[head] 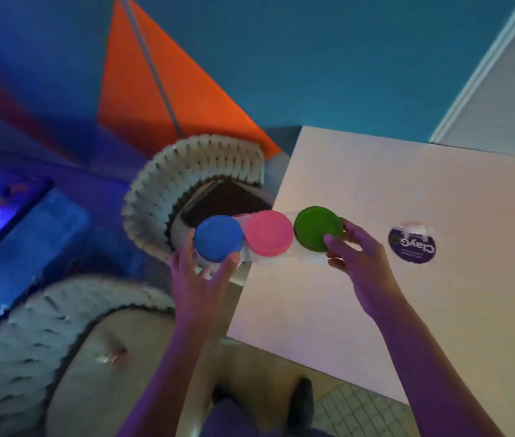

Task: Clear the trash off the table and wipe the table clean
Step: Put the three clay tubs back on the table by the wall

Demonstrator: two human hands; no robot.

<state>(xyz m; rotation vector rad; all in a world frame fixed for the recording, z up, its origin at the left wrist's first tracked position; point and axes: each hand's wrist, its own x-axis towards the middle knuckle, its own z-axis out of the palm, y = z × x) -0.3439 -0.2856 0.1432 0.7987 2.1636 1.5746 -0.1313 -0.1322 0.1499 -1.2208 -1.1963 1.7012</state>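
1. Here, head view: a row of three round tubs held up over the near-left edge of the counter (439, 310), apparently joined in one clear pack, so lifted from both ends to keep the row level.
2. Blue-lidded tub (218, 237) at the left end, gripped by the left hand (196, 279), thumb at the lid's near-right rim and fingers curled up the far-left side.
3. Pink-lidded tub (268, 233) in the middle, touched by neither hand, carried only by its neighbours; a second pink edge showing just behind it, too hidden to name.
4. Green-lidded tub (318, 228) at the right end, gripped by the right hand (363, 266), thumb laid over the near rim of the lid, fingers wrapped round the far side.
5. Left half of the row hanging past the counter edge, above a woven basket (193, 184) standing on the floor beside the counter; likely on the way off the counter and toward that basket, though the aim not certain.
6. Round purple sticker (412, 246) on the counter surface, well to the right of the right hand, print upside-down and partly legible as "Clay".
7. Second woven basket (60, 335) nearer the camera at lower left, a pale cushion-like thing inside.
8. Orange triangular panel (155, 89) against the blue wall behind the far basket.
9. Judged stage: clearing under way, pack off the counter surface, wiping not yet started, no cloth in sight.
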